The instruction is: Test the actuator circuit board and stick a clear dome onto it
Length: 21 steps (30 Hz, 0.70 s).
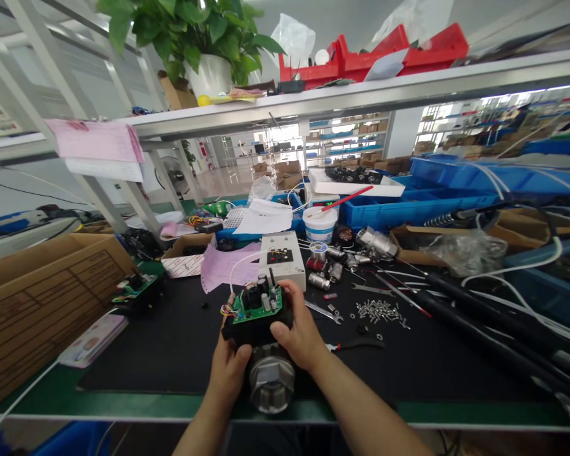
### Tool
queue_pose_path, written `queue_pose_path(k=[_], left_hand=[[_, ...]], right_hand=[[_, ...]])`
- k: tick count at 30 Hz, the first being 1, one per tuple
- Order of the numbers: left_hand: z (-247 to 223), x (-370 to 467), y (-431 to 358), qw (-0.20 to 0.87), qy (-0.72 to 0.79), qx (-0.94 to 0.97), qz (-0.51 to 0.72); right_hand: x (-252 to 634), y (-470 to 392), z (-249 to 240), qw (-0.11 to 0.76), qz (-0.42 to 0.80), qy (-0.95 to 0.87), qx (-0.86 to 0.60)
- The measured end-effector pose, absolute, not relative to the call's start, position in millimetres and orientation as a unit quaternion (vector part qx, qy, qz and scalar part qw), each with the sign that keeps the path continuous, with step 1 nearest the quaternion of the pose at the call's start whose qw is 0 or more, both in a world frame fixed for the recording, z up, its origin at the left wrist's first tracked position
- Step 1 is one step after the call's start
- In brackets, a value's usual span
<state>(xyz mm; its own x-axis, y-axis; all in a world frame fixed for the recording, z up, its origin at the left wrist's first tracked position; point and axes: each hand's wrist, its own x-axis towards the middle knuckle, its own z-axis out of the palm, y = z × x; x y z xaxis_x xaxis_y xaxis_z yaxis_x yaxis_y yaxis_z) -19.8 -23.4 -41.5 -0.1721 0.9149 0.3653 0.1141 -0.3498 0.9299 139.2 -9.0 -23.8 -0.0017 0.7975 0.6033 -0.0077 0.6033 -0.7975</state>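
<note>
Circuit board [256,307] looks mounted and wired on its black housing [254,332], but uncovered; left hand [228,366] and right hand [302,334] grip the housing.

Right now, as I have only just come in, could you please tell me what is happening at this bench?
A person holds a black housing between the left hand and the right hand. A green circuit board sits on top of it, and a steel hexagonal fitting shows below. Just beyond stands a light grey box. To the right, small metal parts lie scattered on the black mat; to the left is another green board.
</note>
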Motion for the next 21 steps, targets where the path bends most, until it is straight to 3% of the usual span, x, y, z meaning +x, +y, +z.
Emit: queue_pose_path(k=[21], left_hand=[[-37.9,-20.3,-28.6,0.297,0.49,0.564,0.594]], right_hand=[[135.0,-12.9,-23.7,0.631,0.292,-0.628,-0.35]])
